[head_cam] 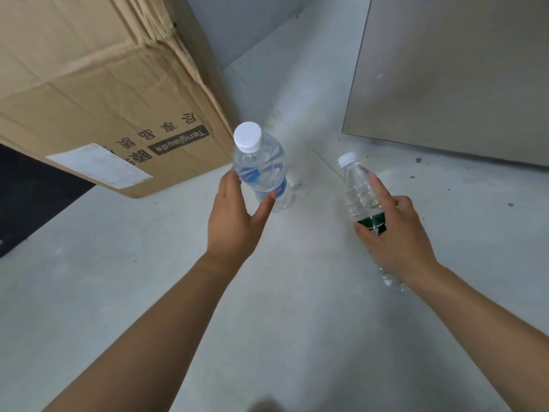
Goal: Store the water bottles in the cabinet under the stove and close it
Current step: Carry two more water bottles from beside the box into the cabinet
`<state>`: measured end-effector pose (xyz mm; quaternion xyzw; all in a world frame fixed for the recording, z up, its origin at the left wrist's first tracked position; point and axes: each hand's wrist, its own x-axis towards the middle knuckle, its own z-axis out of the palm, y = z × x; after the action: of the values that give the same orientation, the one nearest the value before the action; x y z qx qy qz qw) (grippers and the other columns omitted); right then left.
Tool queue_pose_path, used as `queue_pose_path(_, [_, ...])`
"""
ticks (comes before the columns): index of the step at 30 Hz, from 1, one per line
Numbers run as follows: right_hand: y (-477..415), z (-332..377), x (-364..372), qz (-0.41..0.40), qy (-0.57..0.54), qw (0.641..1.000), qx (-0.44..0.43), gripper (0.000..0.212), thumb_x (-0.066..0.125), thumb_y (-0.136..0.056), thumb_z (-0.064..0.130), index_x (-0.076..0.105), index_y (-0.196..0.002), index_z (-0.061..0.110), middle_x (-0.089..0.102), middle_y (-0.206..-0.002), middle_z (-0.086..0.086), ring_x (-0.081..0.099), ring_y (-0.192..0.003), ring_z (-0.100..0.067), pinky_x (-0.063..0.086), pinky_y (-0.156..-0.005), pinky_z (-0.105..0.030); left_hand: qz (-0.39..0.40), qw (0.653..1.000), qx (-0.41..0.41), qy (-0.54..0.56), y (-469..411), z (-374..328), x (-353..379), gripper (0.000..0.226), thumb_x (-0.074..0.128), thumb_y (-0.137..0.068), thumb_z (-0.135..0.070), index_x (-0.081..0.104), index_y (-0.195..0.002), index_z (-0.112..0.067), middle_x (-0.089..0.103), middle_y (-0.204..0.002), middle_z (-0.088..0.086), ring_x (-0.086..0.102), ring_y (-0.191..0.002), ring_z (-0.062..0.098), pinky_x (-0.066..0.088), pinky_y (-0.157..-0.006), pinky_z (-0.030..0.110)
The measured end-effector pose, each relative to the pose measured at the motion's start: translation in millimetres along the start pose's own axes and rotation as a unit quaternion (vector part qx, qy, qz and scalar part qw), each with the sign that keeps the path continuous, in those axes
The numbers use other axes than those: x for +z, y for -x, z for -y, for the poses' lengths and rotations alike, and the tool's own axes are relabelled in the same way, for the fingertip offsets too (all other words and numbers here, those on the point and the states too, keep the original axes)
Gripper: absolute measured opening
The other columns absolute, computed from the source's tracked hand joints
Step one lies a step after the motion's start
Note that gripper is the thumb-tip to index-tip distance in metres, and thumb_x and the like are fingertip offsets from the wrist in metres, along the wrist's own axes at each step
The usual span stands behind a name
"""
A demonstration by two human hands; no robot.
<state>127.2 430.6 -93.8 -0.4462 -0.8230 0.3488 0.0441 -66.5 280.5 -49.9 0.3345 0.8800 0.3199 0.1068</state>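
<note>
Blue-label bottle (261, 168) – left hand (234, 215) fingers loosely cupping (upright) | green-label bottle (364, 197) – right hand (392, 233) gripping

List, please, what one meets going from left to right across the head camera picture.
Cardboard box → left hand → blue-label bottle → green-label bottle → right hand → grey panel.

Soft, even, cool light is filling the scene, casting only faint shadows on the pale floor (297, 322). The wide-angle lens is bending the cardboard box (98, 84) and grey panel (457, 78) near the frame edges. A blurred dark smudge is sitting at the bottom edge.
</note>
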Motion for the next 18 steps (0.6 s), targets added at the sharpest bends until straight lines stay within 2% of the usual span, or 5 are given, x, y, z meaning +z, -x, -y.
queue_pose_path(3, [5.0,-6.5,-5.2,-0.005,-0.015,1.0,0.013,0.084,0.061,-0.083,0.035,0.001,-0.138,0.056,0.033,-0.108,0.003,0.049,-0.09,-0.019,0.042,-0.073,-0.03,0.035,0.991,-0.031,0.125,-18.1,-10.9,9.1,0.059,0.063,-0.083,-0.042,0.035,-0.13,-0.023,0.052,-0.124,-0.013,0.051,-0.109,0.006,0.044,-0.087,0.018])
queue_pose_path(7, [13.5,-15.3,-9.9,-0.012,-0.038,0.999,0.03,0.085,0.061,-0.082,0.034,0.0,-0.137,0.057,0.033,-0.109,0.004,0.051,-0.092,-0.021,0.044,-0.076,-0.03,0.039,0.986,-0.018,0.162,-41.3,-22.9,24.7,0.052,0.067,-0.083,-0.031,0.036,-0.121,-0.013,0.051,-0.102,-0.024,0.055,-0.089,-0.006,0.042,-0.077,0.006])
queue_pose_path(9, [17.9,-18.8,-11.3,-0.016,-0.037,0.998,0.043,0.084,0.061,-0.082,0.036,0.0,-0.137,0.056,0.034,-0.11,0.003,0.053,-0.089,-0.023,0.047,-0.077,-0.033,0.034,0.984,-0.013,0.176,-53.6,-29.6,34.6,0.056,0.066,-0.083,-0.032,0.034,-0.124,-0.011,0.054,-0.103,-0.019,0.056,-0.086,-0.005,0.044,-0.077,0.009])
queue_pose_path(13, [22.8,-22.3,-13.0,-0.012,-0.042,0.997,0.063,0.083,0.06,-0.083,0.035,0.003,-0.141,0.049,0.033,-0.109,0.002,0.053,-0.087,-0.022,0.046,-0.075,-0.032,0.02,0.989,-0.002,0.148,-65.1,-36.7,52.3,0.065,0.062,-0.084,-0.041,0.027,-0.135,-0.021,0.055,-0.112,-0.01,0.057,-0.088,0.004,0.043,-0.071,0.012])
queue_pose_path(18, [20.7,-20.9,-10.9,0.025,-0.028,0.996,0.077,0.08,0.056,-0.086,0.037,0.001,-0.142,0.047,0.033,-0.111,0.002,0.054,-0.077,-0.02,0.04,-0.068,-0.028,0.039,0.997,-0.031,0.051,-53.8,-24.9,56.8,0.068,0.052,-0.086,-0.053,0.019,-0.142,-0.033,0.052,-0.133,0.0,0.056,-0.108,0.026,0.041,-0.081,0.029])
